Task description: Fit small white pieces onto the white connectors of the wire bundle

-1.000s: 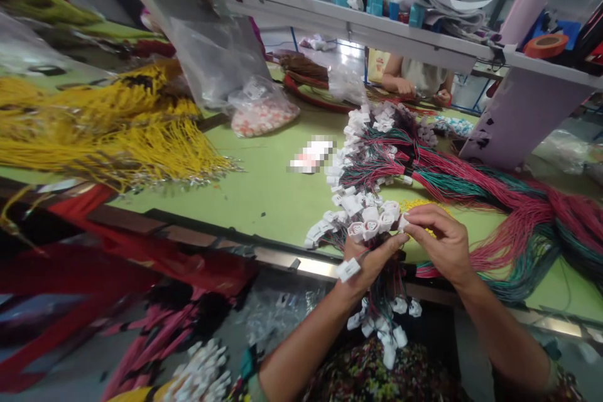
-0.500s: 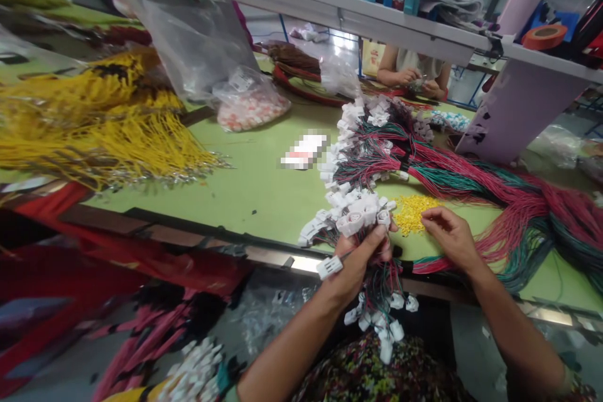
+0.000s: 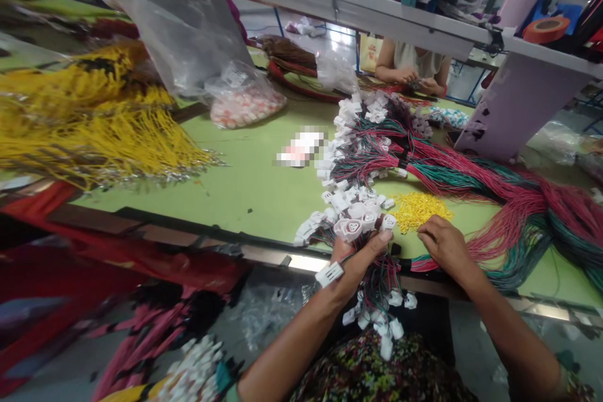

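My left hand (image 3: 360,257) is closed around a bunch of wires with white connectors (image 3: 351,227), their round and oval faces turned up near my thumb. One loose connector (image 3: 329,272) lies over my wrist, and more of them (image 3: 386,330) dangle below on dark, red and green wires. My right hand (image 3: 443,244) has its thumb and fingertips pinched together at the near edge of a pile of small yellow pieces (image 3: 423,210). Whatever sits between those fingertips is too small to make out.
Red and green wire bundles (image 3: 475,179) stretch to the right across the green table (image 3: 249,191). Yellow cables (image 3: 117,132) lie left, by a bag of orange-white pieces (image 3: 247,103). A shelf (image 3: 330,6) crosses overhead. Another person (image 3: 414,69) works behind it.
My right hand has shifted slightly left and down, beside the yellow pile. The connectors in my left hand have tilted a little, and the whole view has moved slightly.
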A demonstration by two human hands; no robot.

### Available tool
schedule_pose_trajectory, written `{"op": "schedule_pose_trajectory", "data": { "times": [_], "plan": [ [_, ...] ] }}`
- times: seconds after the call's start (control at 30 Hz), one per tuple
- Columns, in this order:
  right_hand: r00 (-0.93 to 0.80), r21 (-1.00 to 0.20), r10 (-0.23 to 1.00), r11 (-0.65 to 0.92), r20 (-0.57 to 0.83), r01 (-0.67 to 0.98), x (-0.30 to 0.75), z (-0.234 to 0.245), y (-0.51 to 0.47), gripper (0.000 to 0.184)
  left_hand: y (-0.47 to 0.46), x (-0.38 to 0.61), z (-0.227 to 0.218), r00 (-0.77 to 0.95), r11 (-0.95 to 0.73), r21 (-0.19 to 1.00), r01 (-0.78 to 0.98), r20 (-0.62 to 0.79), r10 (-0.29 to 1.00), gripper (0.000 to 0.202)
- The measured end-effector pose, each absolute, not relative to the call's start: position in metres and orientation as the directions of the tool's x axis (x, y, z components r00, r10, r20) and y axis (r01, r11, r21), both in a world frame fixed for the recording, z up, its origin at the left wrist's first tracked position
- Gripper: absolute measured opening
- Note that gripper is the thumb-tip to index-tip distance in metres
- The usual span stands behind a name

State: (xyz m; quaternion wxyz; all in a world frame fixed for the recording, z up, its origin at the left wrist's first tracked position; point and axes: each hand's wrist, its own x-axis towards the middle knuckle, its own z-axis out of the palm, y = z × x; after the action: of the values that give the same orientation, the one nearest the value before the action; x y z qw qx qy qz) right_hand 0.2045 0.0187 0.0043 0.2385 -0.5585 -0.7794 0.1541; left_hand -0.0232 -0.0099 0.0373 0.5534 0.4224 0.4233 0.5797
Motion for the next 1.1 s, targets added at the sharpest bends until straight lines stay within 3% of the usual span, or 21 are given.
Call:
{"op": "schedule_pose_trajectory", "data": {
  "times": [0.1, 0.17, 0.23, 0.33, 0.43, 0.53, 0.67, 0.77, 0.93, 1.1],
  "plan": [
    [-0.235, -0.653, 0.95, 0.313, 0.207, 0.69, 0.2, 0.011, 0.016, 0.014, -0.01, -0.022, 0.041, 0.009, -0.017, 0.953, -0.301, 0.021, 1.0, 0.02],
    [-0.161, -0.852, 0.975, 0.212, 0.153, 0.478, 0.194, 0.017, 0.011, 0.016, -0.009, -0.021, 0.042, 0.061, 0.018, 0.953, -0.301, 0.0, 0.998, 0.023],
    [-0.107, -0.978, 0.994, 0.052, 0.031, 0.201, 0.186, 0.024, 0.004, 0.024, -0.009, -0.02, 0.042, 0.109, 0.06, 0.951, -0.305, -0.028, 0.994, 0.028],
    [-0.093, -0.998, 0.994, -0.064, -0.063, -0.009, 0.171, 0.033, -0.004, 0.031, -0.008, -0.018, 0.04, 0.175, 0.109, 0.941, -0.32, -0.055, 0.983, 0.034],
    [-0.063, -0.998, 0.996, 0.064, 0.064, 0.002, 0.16, 0.035, -0.008, 0.027, -0.008, -0.018, 0.04, 0.191, 0.147, 0.926, -0.346, -0.084, 0.978, 0.038],
    [-0.05, -0.906, 0.938, 0.346, 0.344, 0.243, 0.157, 0.036, -0.008, 0.013, -0.009, -0.019, 0.043, 0.168, 0.166, 0.919, -0.359, -0.112, 0.979, 0.036],
    [-0.24, -0.557, 0.751, 0.63, 0.616, 0.542, 0.163, 0.041, -0.007, 0.014, -0.01, -0.02, 0.045, 0.163, 0.154, 0.915, -0.374, -0.098, 0.982, 0.032],
    [-0.325, -0.433, 0.675, 0.699, 0.662, 0.569, 0.165, 0.044, -0.005, 0.019, -0.01, -0.019, 0.046, 0.164, 0.161, 0.904, -0.396, -0.103, 0.981, 0.03],
    [-0.309, -0.439, 0.65, 0.723, 0.695, 0.533, 0.164, 0.045, -0.001, 0.017, -0.009, -0.02, 0.048, 0.188, 0.167, 0.921, -0.351, -0.105, 0.976, 0.03],
    [-0.405, -0.404, 0.598, 0.785, 0.691, 0.469, 0.168, 0.046, 0.004, 0.022, -0.008, -0.024, 0.048, 0.175, 0.186, 0.942, -0.278, -0.141, 0.974, 0.028]
  ]
}}
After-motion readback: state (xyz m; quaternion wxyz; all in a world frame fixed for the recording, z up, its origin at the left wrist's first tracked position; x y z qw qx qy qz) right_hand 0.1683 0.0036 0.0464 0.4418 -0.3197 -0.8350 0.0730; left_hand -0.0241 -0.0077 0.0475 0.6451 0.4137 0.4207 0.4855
